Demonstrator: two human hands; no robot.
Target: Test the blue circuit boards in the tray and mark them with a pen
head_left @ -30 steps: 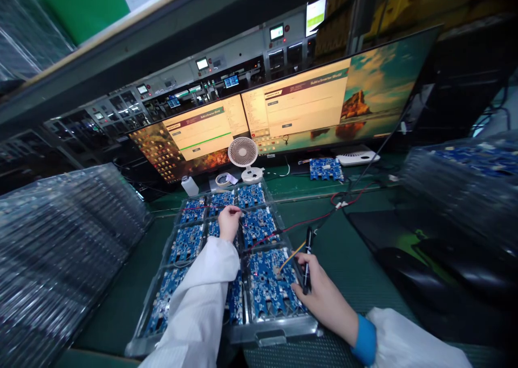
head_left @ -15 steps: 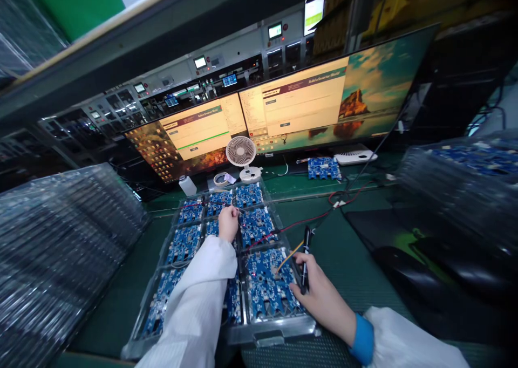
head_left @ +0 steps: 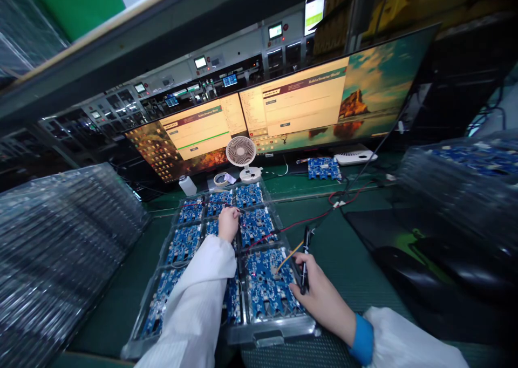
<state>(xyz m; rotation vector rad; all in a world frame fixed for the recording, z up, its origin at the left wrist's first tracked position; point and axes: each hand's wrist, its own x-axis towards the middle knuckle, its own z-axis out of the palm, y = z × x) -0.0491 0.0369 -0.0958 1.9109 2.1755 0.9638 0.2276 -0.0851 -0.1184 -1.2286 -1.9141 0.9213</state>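
Note:
A clear plastic tray (head_left: 269, 336) holds several blue circuit boards in compartments. My left hand (head_left: 229, 223) is closed over the middle of the tray, fingertips pinched near a thin dark wire; what they grip is too small to make out. My right hand (head_left: 319, 292) is at the tray's right edge, with a black pen (head_left: 305, 260) held between thumb and fingers. Beside the pen, a yellow wire (head_left: 290, 256) runs down onto the front right board (head_left: 269, 284). A red wire (head_left: 303, 222) crosses the tray's right side.
Stacked clear trays stand at the left (head_left: 68, 249) and right (head_left: 465, 184). Behind the tray are a small white fan (head_left: 241, 152), a white bottle (head_left: 187, 185), a tape roll, two monitors and another blue board (head_left: 324, 168). Two black mice lie on a dark mat at right.

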